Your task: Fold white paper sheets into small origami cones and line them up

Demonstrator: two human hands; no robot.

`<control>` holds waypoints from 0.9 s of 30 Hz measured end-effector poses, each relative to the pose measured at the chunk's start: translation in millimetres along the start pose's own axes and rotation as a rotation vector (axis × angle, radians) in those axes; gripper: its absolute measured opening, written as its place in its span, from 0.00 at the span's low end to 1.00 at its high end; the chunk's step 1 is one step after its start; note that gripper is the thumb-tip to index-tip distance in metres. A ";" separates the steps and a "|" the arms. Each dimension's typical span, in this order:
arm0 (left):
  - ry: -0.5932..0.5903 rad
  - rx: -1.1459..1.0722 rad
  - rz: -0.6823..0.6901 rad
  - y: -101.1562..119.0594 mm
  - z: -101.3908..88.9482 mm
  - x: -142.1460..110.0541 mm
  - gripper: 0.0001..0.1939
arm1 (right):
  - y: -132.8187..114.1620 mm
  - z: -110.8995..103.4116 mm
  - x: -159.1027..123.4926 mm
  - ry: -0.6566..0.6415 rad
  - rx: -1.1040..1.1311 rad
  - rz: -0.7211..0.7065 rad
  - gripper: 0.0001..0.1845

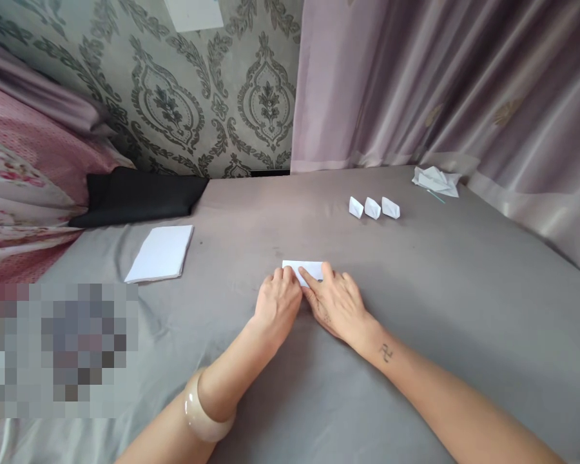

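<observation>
A small strip of folded white paper [307, 265] lies on the grey cloth surface, under both my hands. My left hand [278, 299] has its fingers curled down on the paper's left end, with the fingertips hidden. Across the paper from the right, my right hand [336, 299] holds it down, the index finger stretched over its middle and the other fingers at its right end. The two hands meet at the paper's near edge, and part of the paper is hidden beneath them.
A stack of white paper sheets [162, 252] lies to the left, before a folded black cloth [145, 196]. Three small folded white paper pieces [372, 208] stand in a row at the back right. Crumpled white paper [436, 181] and a thin greenish stick [435, 196] lie beyond them, near the curtain [391, 84].
</observation>
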State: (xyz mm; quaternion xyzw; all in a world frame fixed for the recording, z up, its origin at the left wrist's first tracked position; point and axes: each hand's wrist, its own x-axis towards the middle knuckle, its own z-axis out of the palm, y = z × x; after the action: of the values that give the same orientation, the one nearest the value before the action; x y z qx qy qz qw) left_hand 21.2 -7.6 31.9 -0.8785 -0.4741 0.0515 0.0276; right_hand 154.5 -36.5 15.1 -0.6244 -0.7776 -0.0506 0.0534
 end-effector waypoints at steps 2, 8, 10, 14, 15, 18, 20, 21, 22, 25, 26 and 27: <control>0.039 -0.013 -0.004 -2.3 3.9 -0.4 0.17 | 1.1 -1.1 -2.3 -0.014 0.029 0.038 0.24; 0.071 -0.059 0.009 -4.0 13.7 -3.0 0.27 | 10.2 -5.6 -11.0 -0.054 0.060 0.138 0.25; 0.072 -0.065 0.003 -4.0 13.0 -3.7 0.26 | 12.7 -6.6 -12.9 -0.050 0.054 0.142 0.25; 0.017 -0.048 0.003 -10.0 4.4 -3.6 0.24 | 17.9 -6.4 -13.2 -0.041 0.036 0.139 0.23; -0.004 -0.065 0.008 -13.5 2.2 -2.5 0.21 | 19.2 -5.3 -12.0 -0.034 0.037 0.137 0.24; -0.006 -0.203 0.007 -28.0 1.1 5.8 0.09 | 22.6 0.5 -4.6 0.009 0.057 0.145 0.26; 0.074 -0.344 -0.074 -38.2 6.3 15.2 0.09 | 24.2 5.5 2.7 0.047 0.086 0.171 0.28; 0.107 -0.415 -0.119 -42.5 10.4 20.4 0.13 | 25.1 7.7 6.5 0.063 0.102 0.187 0.28; 0.118 -0.472 -0.162 -45.8 15.2 25.5 0.16 | 26.1 9.8 10.1 0.076 0.116 0.207 0.25; 0.175 -0.558 -0.108 -50.6 29.8 36.8 0.11 | 31.2 14.7 18.2 0.113 0.173 0.230 0.17; 0.219 -0.580 -0.101 -50.9 33.7 38.8 0.09 | 33.6 16.2 19.8 0.134 0.202 0.218 0.16; 0.247 -0.606 -0.099 -50.8 36.5 40.0 0.10 | 36.0 17.7 20.9 0.150 0.237 0.192 0.15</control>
State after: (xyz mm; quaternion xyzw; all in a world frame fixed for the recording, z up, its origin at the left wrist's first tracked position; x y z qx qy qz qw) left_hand -3.4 53.7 -1.9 -0.8223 -0.5031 -0.2002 -0.1753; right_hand 184.8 -6.0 1.1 -0.6797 -0.7087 0.0001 0.1893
